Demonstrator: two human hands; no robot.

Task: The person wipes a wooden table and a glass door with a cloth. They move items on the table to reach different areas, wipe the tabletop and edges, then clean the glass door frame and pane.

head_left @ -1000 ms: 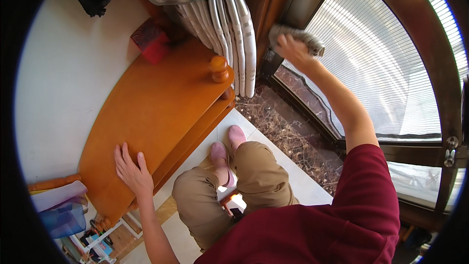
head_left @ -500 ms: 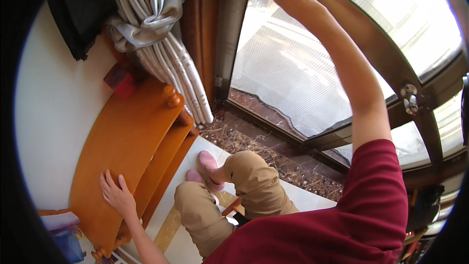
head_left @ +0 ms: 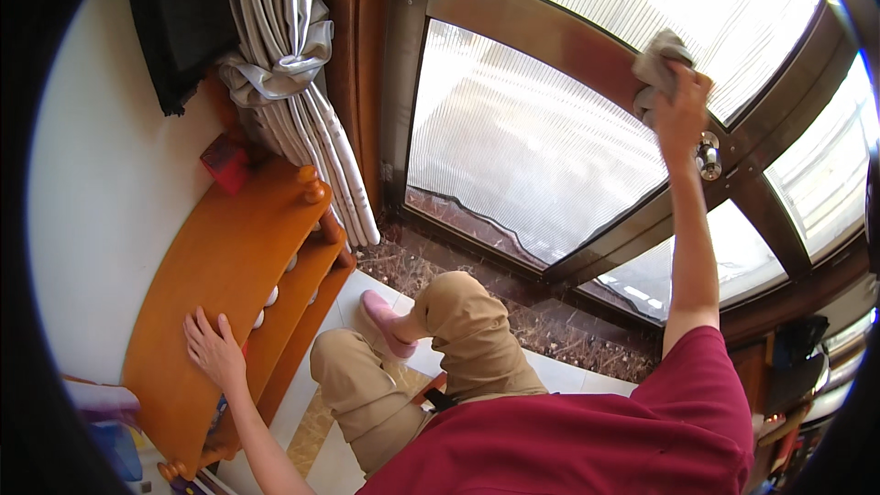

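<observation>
High on the brown window frame (head_left: pixel 550 37): right hand (head_left: pixel 680 110) raised at full arm's reach, fingers clenched around a crumpled grey cloth (head_left: pixel 656 62). Cloth pressed against the frame bar, bunched above the knuckles, part of it hidden by the hand. Just below and right of the wrist, touching the frame: a round metal window knob (head_left: pixel 708 156). Ribbed, frosted panes (head_left: pixel 541 156) above and below the bar, bright with daylight.

Lower left: left hand (head_left: pixel 213 348) flat on the top of an orange wooden shelf unit (head_left: pixel 220 266), fingers spread, palm down, holding nothing (looks like bracing, weight not verifiable). Small red box (head_left: pixel 225 160) at the far end of the shelf top, against the white wall (head_left: pixel 101 220). Striped pale curtain (head_left: pixel 293 73) gathered and tied with a sash, hanging between shelf and window frame.

Between the arms: bent knees in tan trousers (head_left: pixel 458 330), pink slipper (head_left: pixel 385 321) on pale floor tile beside a dark speckled stone sill (head_left: pixel 550 330).
</observation>
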